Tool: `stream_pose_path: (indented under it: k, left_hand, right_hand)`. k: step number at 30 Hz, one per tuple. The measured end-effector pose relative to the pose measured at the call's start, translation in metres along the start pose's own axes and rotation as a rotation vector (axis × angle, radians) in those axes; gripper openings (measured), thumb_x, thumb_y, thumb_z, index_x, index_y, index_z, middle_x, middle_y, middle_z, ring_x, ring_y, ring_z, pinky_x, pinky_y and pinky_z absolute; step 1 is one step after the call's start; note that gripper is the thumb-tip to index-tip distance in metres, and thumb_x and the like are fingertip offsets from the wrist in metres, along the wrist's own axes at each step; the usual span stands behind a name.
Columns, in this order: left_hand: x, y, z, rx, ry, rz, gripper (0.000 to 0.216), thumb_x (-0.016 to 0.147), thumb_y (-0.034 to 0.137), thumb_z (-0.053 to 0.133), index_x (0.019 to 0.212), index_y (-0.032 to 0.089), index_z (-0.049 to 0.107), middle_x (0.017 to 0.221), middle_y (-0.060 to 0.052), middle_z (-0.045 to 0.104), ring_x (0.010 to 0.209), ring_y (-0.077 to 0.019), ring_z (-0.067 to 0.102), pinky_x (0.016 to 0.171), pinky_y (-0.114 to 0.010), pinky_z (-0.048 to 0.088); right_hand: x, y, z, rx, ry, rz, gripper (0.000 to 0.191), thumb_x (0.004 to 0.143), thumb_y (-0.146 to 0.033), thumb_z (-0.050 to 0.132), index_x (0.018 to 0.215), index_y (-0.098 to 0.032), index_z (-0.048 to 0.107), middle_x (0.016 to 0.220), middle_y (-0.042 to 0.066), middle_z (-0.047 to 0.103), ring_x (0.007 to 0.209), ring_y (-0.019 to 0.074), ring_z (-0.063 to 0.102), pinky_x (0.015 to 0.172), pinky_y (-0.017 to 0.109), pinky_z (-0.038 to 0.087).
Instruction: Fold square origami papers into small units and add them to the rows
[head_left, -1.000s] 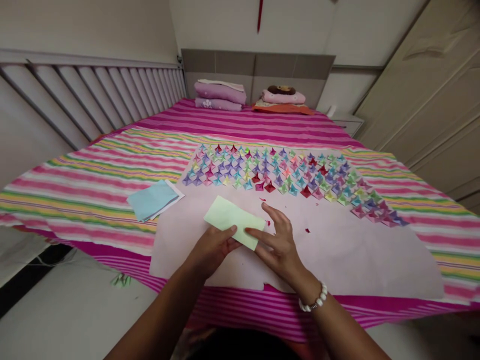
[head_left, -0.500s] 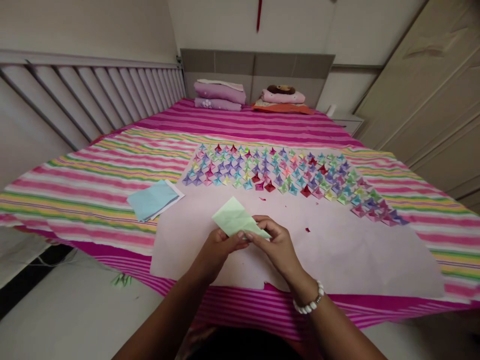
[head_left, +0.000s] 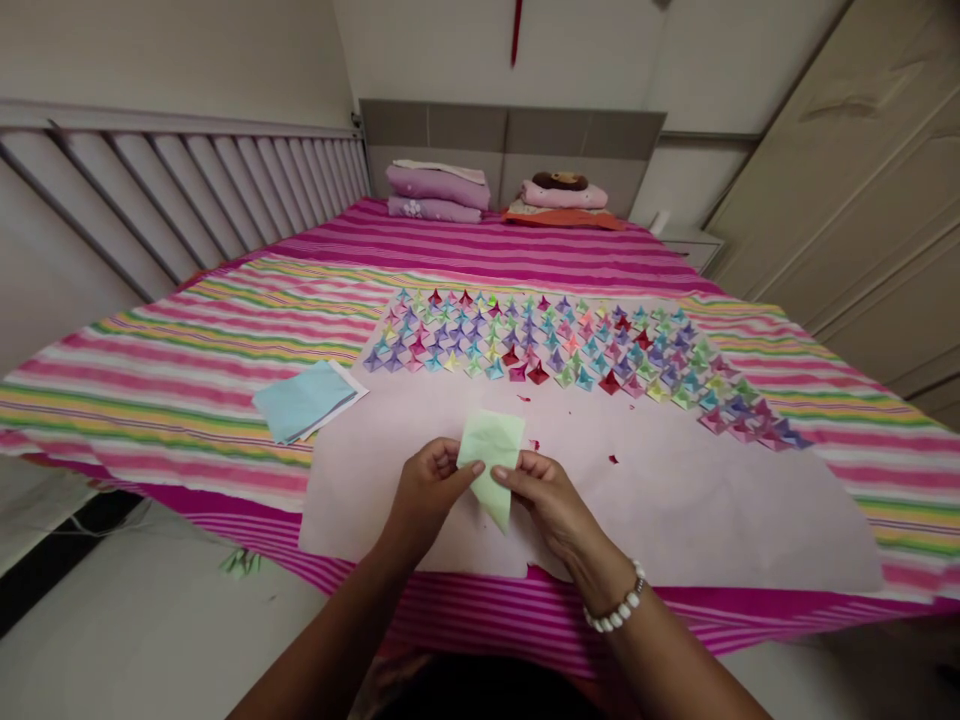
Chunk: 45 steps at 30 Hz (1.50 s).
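Observation:
A light green paper [head_left: 491,462] is held upright between both hands above a large pale pink sheet [head_left: 675,500] spread on the bed. My left hand [head_left: 427,490] pinches its left edge with thumb and fingers. My right hand [head_left: 544,495], with a white bead bracelet at the wrist, pinches its right edge. The paper is folded and hangs down to a point between the hands.
Several rows of small coloured folded paper pieces [head_left: 555,345] lie on the far part of the pink sheet. A stack of light blue and white papers [head_left: 307,398] rests to the left on the striped bedcover [head_left: 187,370]. Folded blankets [head_left: 439,190] sit by the headboard.
The green paper was pressed flat on the pink sheet; both hands then lifted it, turned it and now hold it upright, pinched on each side.

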<state>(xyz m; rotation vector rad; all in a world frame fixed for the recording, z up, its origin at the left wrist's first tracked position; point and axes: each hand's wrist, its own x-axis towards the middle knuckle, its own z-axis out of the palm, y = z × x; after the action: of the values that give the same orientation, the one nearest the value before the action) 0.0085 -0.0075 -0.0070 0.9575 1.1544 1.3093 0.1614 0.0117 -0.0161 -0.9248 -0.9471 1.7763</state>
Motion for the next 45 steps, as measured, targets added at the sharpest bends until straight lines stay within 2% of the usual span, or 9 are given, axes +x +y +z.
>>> stream_pose_path:
  k: [6, 10, 13, 19, 25, 30, 34, 40, 45]
  left_hand:
    - [0.000, -0.006, -0.002, -0.014, -0.020, 0.062, 0.041, 0.060, 0.023, 0.081, 0.067, 0.020, 0.041, 0.058, 0.008, 0.054, 0.055, -0.0082, 0.051, 0.055, -0.020, 0.042]
    - [-0.004, -0.006, -0.002, 0.032, -0.041, 0.130, 0.025, 0.065, 0.020, 0.079, 0.079, 0.018, 0.058, 0.064, 0.006, 0.054, 0.061, -0.0079, 0.050, 0.058, -0.020, 0.042]
    - [-0.005, -0.008, -0.002, 0.041, -0.050, 0.154, 0.034, 0.066, 0.021, 0.078, 0.098, 0.019, 0.068, 0.077, 0.002, 0.060, 0.068, -0.0100, 0.054, 0.063, -0.023, 0.046]
    - [-0.003, -0.007, -0.001, 0.100, 0.002, 0.204, 0.019, 0.064, 0.022, 0.079, 0.082, 0.018, 0.075, 0.091, -0.004, 0.067, 0.074, -0.0128, 0.059, 0.066, -0.024, 0.048]
    - [-0.004, -0.004, -0.001, -0.012, -0.052, -0.025, 0.014, 0.065, 0.028, 0.078, 0.072, 0.017, 0.074, 0.066, 0.000, 0.068, 0.064, -0.0123, 0.059, 0.061, -0.023, 0.047]
    - [-0.005, -0.008, -0.002, -0.029, -0.072, -0.052, 0.019, 0.062, 0.027, 0.082, 0.072, 0.015, 0.071, 0.066, 0.000, 0.069, 0.063, -0.0121, 0.059, 0.061, -0.023, 0.045]
    - [-0.003, -0.011, -0.002, -0.108, -0.096, -0.094, 0.021, 0.063, 0.028, 0.082, 0.071, 0.014, 0.069, 0.066, 0.000, 0.068, 0.063, -0.0113, 0.058, 0.062, -0.022, 0.045]
    - [-0.002, -0.013, -0.005, -0.398, -0.131, -0.274, 0.027, 0.058, 0.027, 0.085, 0.073, 0.016, 0.065, 0.067, 0.000, 0.068, 0.062, -0.0106, 0.060, 0.061, -0.021, 0.046]
    - [-0.001, -0.016, -0.006, -0.446, -0.152, -0.297, 0.028, 0.060, 0.027, 0.084, 0.077, 0.014, 0.066, 0.070, -0.001, 0.069, 0.063, -0.0109, 0.061, 0.063, -0.022, 0.047]
  right_hand:
    - [0.005, -0.002, 0.001, 0.034, -0.011, -0.105, 0.025, 0.061, -0.031, 0.083, 0.082, -0.019, 0.076, 0.076, 0.003, 0.074, 0.068, 0.0169, 0.062, 0.071, 0.031, 0.048]
    - [0.005, -0.001, 0.000, 0.030, 0.032, -0.131, 0.021, 0.064, -0.032, 0.082, 0.080, -0.020, 0.077, 0.075, 0.003, 0.075, 0.071, 0.0181, 0.063, 0.074, 0.033, 0.048]
    - [0.002, -0.002, -0.001, 0.002, 0.036, -0.171, 0.021, 0.066, -0.032, 0.080, 0.083, -0.020, 0.077, 0.076, 0.003, 0.074, 0.072, 0.0188, 0.063, 0.074, 0.034, 0.048]
    - [0.005, -0.005, -0.005, -0.125, 0.081, -0.297, 0.013, 0.066, -0.030, 0.081, 0.071, -0.021, 0.073, 0.070, -0.001, 0.065, 0.064, 0.0143, 0.056, 0.063, 0.028, 0.046]
    - [0.008, -0.007, 0.001, 0.020, 0.098, -0.235, 0.055, 0.048, -0.019, 0.089, 0.099, -0.026, 0.069, 0.086, -0.002, 0.068, 0.071, 0.0140, 0.061, 0.064, 0.026, 0.048]
    - [0.005, -0.005, 0.009, -0.050, 0.106, -0.155, 0.020, 0.056, -0.028, 0.085, 0.068, -0.018, 0.071, 0.062, -0.001, 0.066, 0.056, 0.0132, 0.055, 0.057, 0.027, 0.044]
    - [0.008, -0.010, 0.009, -0.063, 0.213, -0.224, 0.021, 0.059, -0.032, 0.083, 0.057, -0.019, 0.067, 0.055, -0.002, 0.061, 0.052, 0.0119, 0.049, 0.055, 0.027, 0.040]
    - [0.006, -0.018, 0.002, 0.044, 0.149, -0.241, 0.026, 0.074, -0.045, 0.071, 0.084, -0.020, 0.073, 0.077, 0.003, 0.067, 0.071, 0.0160, 0.057, 0.066, 0.028, 0.043]
    - [-0.003, -0.011, 0.005, 0.033, 0.042, -0.139, 0.032, 0.066, -0.039, 0.079, 0.092, -0.022, 0.072, 0.081, 0.003, 0.068, 0.075, 0.0169, 0.058, 0.073, 0.030, 0.044]
